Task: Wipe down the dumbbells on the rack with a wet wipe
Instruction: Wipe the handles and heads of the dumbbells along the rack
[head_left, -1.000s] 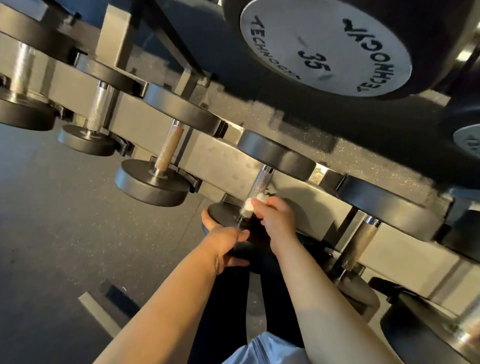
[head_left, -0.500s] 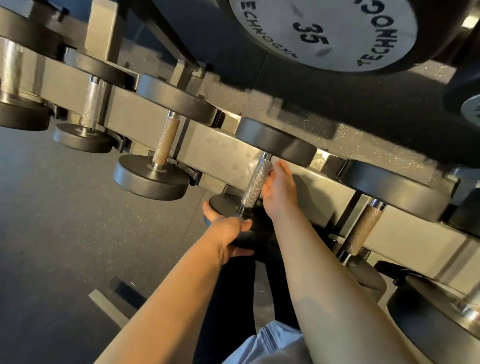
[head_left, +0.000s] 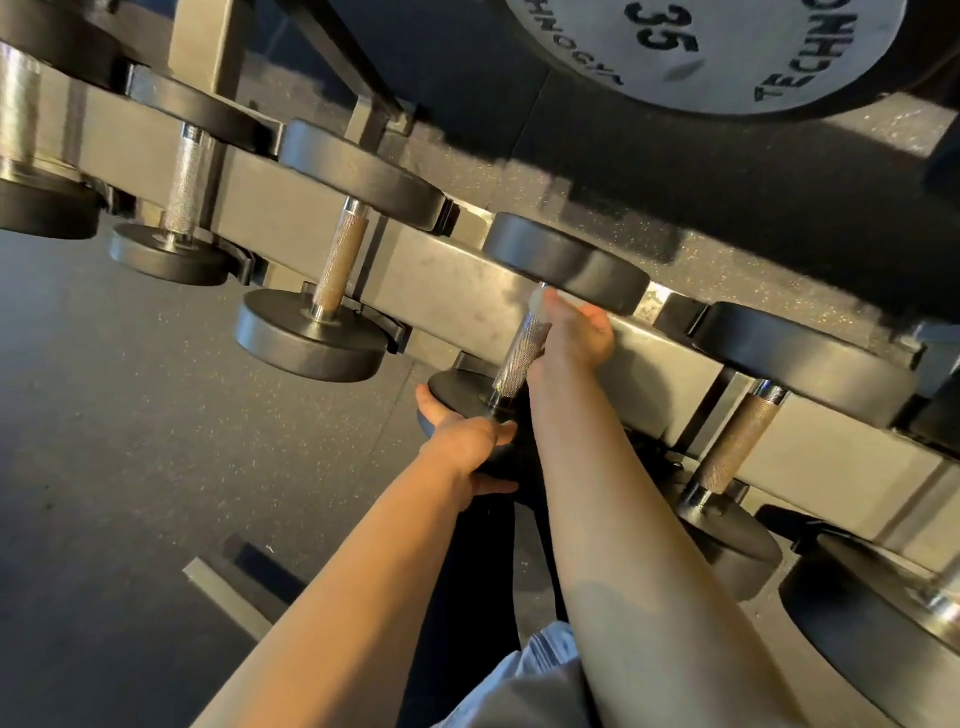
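Wiping the knurled handle (head_left: 522, 353) of one dumbbell on the rack (head_left: 457, 291) is the step in hand. The right hand (head_left: 576, 338) sits at the handle's upper end, just under the far weight (head_left: 566, 262), fingers curled round it with a sliver of white wet wipe (head_left: 536, 301) showing at the fingertips. The left hand (head_left: 462, 447) grips the near weight (head_left: 457, 389), steadying it. To do this well, I would keep that hold firm, wrap the wipe fully round the bar, and twist while sliding down so the grooves get cleaned. Neighbouring dumbbells (head_left: 332, 291) wait beside it.
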